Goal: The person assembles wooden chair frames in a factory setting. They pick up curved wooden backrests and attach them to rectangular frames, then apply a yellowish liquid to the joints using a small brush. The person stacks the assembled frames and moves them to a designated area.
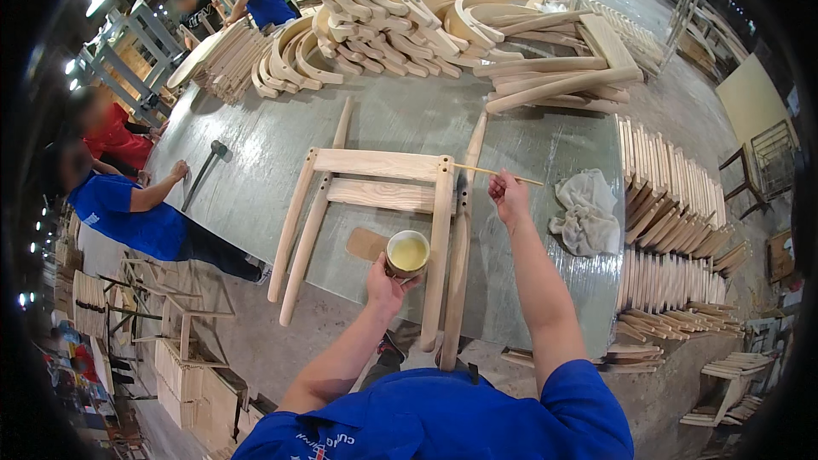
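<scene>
My left hand (390, 288) is wrapped round a small cup (407, 253) of yellowish liquid, which may be glue, near the table's front edge. In my right hand (509, 196) a thin wooden stick (486, 171) is pinched. Its left tip reaches the upper end of a pale wooden leg (438, 264), by dark holes in the joint. That leg belongs to a chair frame (375, 164) with crosspieces, lying on the table. A longer wooden post (464, 230) lies just right of the leg, and a second crosspiece (381, 194) sits below the first.
Curved wooden parts (392, 17) are piled at the table's far side, with straight pieces (562, 77) beside them. A white rag (586, 213) lies at right. A mallet (209, 166) rests at left, near a co-worker in blue (136, 213). Stacked slats (673, 196) stand off the right edge.
</scene>
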`<state>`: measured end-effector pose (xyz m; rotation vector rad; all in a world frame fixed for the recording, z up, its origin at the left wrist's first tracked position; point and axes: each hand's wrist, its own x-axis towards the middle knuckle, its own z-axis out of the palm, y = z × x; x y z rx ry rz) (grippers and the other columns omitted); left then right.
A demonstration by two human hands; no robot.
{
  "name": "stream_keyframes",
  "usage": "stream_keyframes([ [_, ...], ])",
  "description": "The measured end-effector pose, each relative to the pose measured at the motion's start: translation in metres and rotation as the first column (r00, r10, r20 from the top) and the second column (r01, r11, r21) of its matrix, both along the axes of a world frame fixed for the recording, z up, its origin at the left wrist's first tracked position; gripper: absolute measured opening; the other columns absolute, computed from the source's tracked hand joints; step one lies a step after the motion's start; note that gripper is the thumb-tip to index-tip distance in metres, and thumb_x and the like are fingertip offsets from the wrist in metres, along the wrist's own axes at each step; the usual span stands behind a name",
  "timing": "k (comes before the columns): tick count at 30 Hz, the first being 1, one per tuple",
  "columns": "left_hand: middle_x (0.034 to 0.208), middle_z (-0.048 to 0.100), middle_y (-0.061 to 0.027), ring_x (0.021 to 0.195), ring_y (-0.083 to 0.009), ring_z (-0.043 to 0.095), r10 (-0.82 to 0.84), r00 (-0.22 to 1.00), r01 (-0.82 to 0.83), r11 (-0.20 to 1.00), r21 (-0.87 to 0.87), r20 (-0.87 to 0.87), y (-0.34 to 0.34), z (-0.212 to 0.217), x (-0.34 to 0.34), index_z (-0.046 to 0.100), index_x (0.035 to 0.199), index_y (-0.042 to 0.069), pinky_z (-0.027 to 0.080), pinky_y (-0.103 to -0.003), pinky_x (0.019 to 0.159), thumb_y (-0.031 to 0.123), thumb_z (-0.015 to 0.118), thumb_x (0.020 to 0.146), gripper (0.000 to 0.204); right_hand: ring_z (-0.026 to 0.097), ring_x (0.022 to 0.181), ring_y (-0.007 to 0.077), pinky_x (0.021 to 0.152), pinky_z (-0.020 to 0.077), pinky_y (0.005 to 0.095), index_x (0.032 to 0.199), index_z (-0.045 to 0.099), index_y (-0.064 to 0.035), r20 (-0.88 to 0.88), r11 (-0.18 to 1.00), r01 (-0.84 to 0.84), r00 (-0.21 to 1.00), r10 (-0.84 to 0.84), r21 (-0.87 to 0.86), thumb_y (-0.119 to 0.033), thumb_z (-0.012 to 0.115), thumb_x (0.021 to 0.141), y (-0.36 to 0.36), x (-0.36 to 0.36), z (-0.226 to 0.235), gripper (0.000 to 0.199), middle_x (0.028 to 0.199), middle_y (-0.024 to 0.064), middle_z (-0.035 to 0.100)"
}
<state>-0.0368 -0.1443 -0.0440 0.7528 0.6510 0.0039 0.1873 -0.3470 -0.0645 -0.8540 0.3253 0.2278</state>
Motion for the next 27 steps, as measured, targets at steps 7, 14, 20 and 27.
stream_keyframes([
  [7, 0.111, 0.053, -0.0128, 0.095, -0.0274, 0.058, 0.047, 0.999, -0.047, 0.999, -0.007, -0.013, 0.013, -0.001, -0.013, 0.044, 0.114, 0.005, 0.052, -0.046, 0.074, 0.033, 0.027, 0.094, 0.039, 0.054, 0.058, 0.013, 0.053, 0.0468, 0.0267, 0.078, 0.048, -0.0085, 0.053, 0.998, -0.016, 0.998, 0.019, -0.063, -0.016, 0.057, 0.085, 0.008, 0.012, -0.008, 0.013, 0.066, 0.0037, 0.056],
  [14, 0.109, 0.054, -0.0142, 0.094, -0.0284, 0.059, 0.074, 0.997, -0.074, 0.997, 0.002, -0.025, 0.015, 0.001, -0.014, 0.044, 0.114, 0.003, 0.052, -0.046, 0.074, 0.034, 0.027, 0.095, 0.04, 0.053, 0.055, 0.0117, 0.051, 0.046, 0.0261, 0.075, 0.049, -0.0097, 0.011, 0.99, 0.03, 1.0, -0.029, -0.139, -0.016, 0.057, 0.084, 0.011, 0.014, -0.001, 0.014, 0.063, 0.0022, 0.055],
  [20, 0.112, 0.052, -0.0132, 0.097, -0.0285, 0.057, 0.091, 0.996, -0.09, 0.996, 0.011, -0.026, 0.021, 0.003, -0.018, 0.042, 0.116, 0.005, 0.051, -0.048, 0.074, 0.033, 0.028, 0.095, 0.038, 0.055, 0.059, 0.0114, 0.053, 0.0474, 0.0261, 0.079, 0.052, -0.0082, 0.017, 0.998, -0.061, 0.998, 0.061, 0.002, -0.012, 0.057, 0.083, 0.01, 0.004, 0.001, 0.008, 0.066, 0.0019, 0.056],
  [27, 0.11, 0.056, -0.0118, 0.097, -0.0258, 0.057, 0.019, 0.999, -0.023, 0.996, 0.083, 0.045, 0.014, 0.01, 0.0, 0.046, 0.116, 0.006, 0.051, -0.044, 0.075, 0.034, 0.028, 0.094, 0.039, 0.055, 0.059, 0.0138, 0.056, 0.0488, 0.0276, 0.087, 0.053, -0.0042, 0.116, 0.982, -0.038, 0.993, 0.017, 0.187, -0.008, 0.058, 0.082, 0.002, -0.012, 0.001, 0.008, 0.067, 0.0046, 0.056],
])
